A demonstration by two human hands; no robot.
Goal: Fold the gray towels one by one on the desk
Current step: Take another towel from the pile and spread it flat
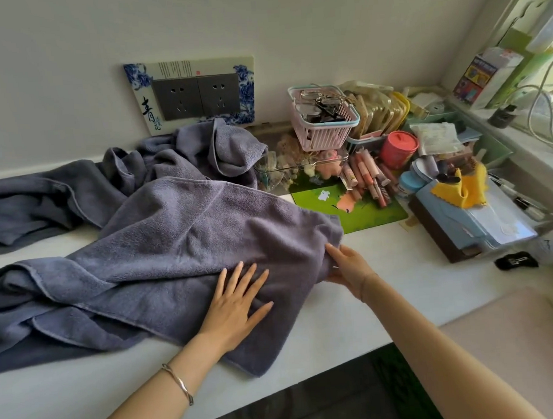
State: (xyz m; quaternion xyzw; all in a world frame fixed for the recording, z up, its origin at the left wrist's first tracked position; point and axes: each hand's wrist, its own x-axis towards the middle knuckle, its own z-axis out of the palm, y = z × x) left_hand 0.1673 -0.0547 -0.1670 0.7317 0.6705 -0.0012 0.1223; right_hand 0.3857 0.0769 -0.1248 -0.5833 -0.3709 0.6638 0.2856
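Observation:
A large gray towel point(181, 246) lies spread and rumpled across the white desk point(385, 287), its near corner hanging toward the front edge. My left hand point(238, 301) rests flat on it, fingers spread. At the towel's right edge, my right hand point(345, 266) holds the cloth, thumb on top and fingers underneath. A second gray towel point(195, 152) sits bunched against the wall behind, and a darker gray one point(34, 202) lies crumpled at the far left.
Clutter crowds the desk's right side: a pink basket point(323, 120), a green mat point(364, 208), several cosmetic tubes point(368, 175), a red jar point(398, 148) and a blue box with yellow cloth point(467, 212). A wall socket plate point(195, 95) is behind the towels.

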